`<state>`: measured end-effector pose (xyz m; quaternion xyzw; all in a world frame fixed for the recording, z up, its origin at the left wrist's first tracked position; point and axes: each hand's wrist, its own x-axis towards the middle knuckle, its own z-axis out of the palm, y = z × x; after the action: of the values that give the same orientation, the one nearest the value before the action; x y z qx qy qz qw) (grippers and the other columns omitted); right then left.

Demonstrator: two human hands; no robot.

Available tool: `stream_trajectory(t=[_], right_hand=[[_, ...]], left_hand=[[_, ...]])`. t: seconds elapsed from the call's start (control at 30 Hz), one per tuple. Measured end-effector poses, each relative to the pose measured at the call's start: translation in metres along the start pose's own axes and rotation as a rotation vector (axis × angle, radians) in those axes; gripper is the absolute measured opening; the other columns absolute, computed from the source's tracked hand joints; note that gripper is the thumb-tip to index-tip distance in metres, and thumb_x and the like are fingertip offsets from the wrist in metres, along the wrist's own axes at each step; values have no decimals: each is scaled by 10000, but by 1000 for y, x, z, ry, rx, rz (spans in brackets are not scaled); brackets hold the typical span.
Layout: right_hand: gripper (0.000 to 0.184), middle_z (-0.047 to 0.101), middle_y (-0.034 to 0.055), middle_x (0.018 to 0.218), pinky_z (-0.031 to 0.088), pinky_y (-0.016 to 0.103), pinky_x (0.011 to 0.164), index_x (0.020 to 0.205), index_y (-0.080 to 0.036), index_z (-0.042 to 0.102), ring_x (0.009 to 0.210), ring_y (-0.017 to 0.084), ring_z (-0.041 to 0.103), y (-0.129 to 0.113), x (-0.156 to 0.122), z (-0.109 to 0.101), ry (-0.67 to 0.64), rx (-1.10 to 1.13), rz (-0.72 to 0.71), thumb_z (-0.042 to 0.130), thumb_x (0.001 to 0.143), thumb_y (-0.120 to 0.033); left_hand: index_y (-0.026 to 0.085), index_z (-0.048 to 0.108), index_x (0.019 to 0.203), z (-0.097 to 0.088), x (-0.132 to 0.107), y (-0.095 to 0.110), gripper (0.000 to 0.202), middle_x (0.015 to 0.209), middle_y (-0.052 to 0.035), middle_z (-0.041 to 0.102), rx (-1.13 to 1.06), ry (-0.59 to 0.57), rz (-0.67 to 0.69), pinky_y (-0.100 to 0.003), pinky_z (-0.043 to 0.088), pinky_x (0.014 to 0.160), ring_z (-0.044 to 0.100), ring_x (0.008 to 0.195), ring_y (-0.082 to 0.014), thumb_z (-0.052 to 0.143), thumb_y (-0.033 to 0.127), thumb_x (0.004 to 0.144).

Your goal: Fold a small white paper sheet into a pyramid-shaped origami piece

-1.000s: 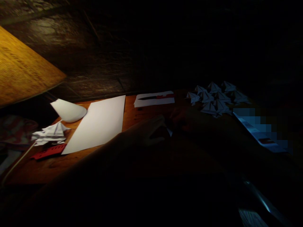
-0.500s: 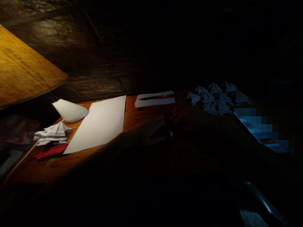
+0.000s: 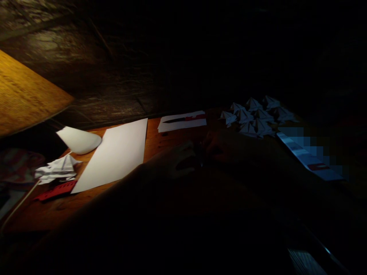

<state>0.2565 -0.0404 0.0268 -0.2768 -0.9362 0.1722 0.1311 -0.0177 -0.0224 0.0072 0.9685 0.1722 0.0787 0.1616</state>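
Note:
The scene is very dark. My left hand (image 3: 174,160) and my right hand (image 3: 220,147) meet over the middle of the wooden table (image 3: 160,141), fingers curled and pinched together. Whatever sits between them is lost in shadow. A long white sheet of paper (image 3: 114,154) lies just left of my left hand. Beyond my right hand sits a cluster of several small folded white paper pieces (image 3: 255,114).
A knife with a red handle (image 3: 185,119) rests on a white slip at the back. At the left are a curled white paper (image 3: 78,139), crumpled folded paper (image 3: 56,168) and a red strip (image 3: 56,190). A printed paper strip (image 3: 306,158) lies right. A lit wooden surface (image 3: 25,95) rises far left.
The small white corner seen between my hands earlier is now hidden. The view has shifted slightly; the hands stay together at the same spot.

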Motion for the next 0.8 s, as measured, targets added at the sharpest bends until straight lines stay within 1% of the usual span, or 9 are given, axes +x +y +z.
stream_trajectory(t=[0.1, 0.17, 0.2, 0.27, 0.37, 0.47, 0.6, 0.67, 0.8], right_hand=[[231, 792, 94, 1110, 508, 385, 905, 931, -192, 837, 1052, 257, 695, 6, -3, -2, 82, 29, 17, 635, 854, -111], [280, 792, 84, 1111, 498, 400, 926, 987, -202, 832, 1047, 257, 693, 13, -5, -4, 197, 14, 60, 614, 848, -95], [319, 795, 65, 1116, 494, 399, 940, 1008, -218, 830, 1044, 248, 692, 16, -5, -5, 226, 18, 65, 601, 836, -77], [390, 797, 45, 1093, 493, 387, 948, 1018, -239, 833, 1039, 234, 693, 20, -6, -6, 225, 39, 58, 586, 791, -39], [433, 781, 62, 1137, 508, 392, 942, 1021, -235, 841, 1067, 241, 694, 17, -4, -5, 159, 37, 40, 572, 762, -16], [447, 748, 88, 1222, 510, 409, 967, 1022, -226, 847, 1160, 269, 667, 6, -2, -5, 16, -4, 14, 590, 735, 0], [479, 704, 94, 1286, 491, 417, 991, 1024, -237, 850, 1211, 272, 622, -3, -2, -8, -98, -39, 63, 576, 732, 26], [463, 695, 101, 1266, 478, 416, 986, 1035, -242, 851, 1196, 271, 605, -1, -3, -8, -122, -61, 71, 592, 750, 15], [433, 694, 114, 1131, 471, 376, 901, 1079, -236, 848, 1057, 245, 616, 2, -5, -6, -141, -103, 92, 629, 775, -19]], left_hand=[[233, 591, 1318, -2, 1, 2, 370, 1374, -115, 557, 10, 14, 8, -429, 564, 1027, 605, 1233, -274, 628, 346, 968], [233, 584, 1329, -3, 2, 3, 374, 1367, -115, 560, 23, 28, 26, -417, 567, 1018, 606, 1225, -269, 617, 343, 973], [238, 573, 1347, -3, 2, 3, 387, 1377, -114, 558, 30, 33, 33, -419, 563, 1027, 600, 1237, -270, 611, 339, 975], [239, 571, 1354, -3, 2, 3, 391, 1393, -115, 557, 42, 33, 45, -428, 559, 1036, 596, 1252, -276, 603, 339, 977], [214, 593, 1331, -3, 3, 3, 387, 1370, -130, 572, 62, 0, 24, -441, 570, 1005, 611, 1222, -289, 608, 362, 974], [219, 597, 1354, -3, 3, 3, 411, 1372, -133, 578, 72, -31, -9, -467, 561, 1017, 608, 1228, -302, 613, 371, 972], [217, 585, 1374, -2, 1, 3, 430, 1414, -147, 558, 87, -8, -10, -493, 546, 1037, 596, 1247, -316, 601, 382, 978], [208, 571, 1380, 0, 1, 1, 439, 1417, -154, 553, 89, -5, 5, -497, 543, 1044, 592, 1254, -319, 588, 390, 982], [197, 511, 1433, 5, 0, -5, 514, 1448, -178, 536, 108, -14, 14, -539, 522, 1075, 568, 1297, -350, 587, 412, 972]])
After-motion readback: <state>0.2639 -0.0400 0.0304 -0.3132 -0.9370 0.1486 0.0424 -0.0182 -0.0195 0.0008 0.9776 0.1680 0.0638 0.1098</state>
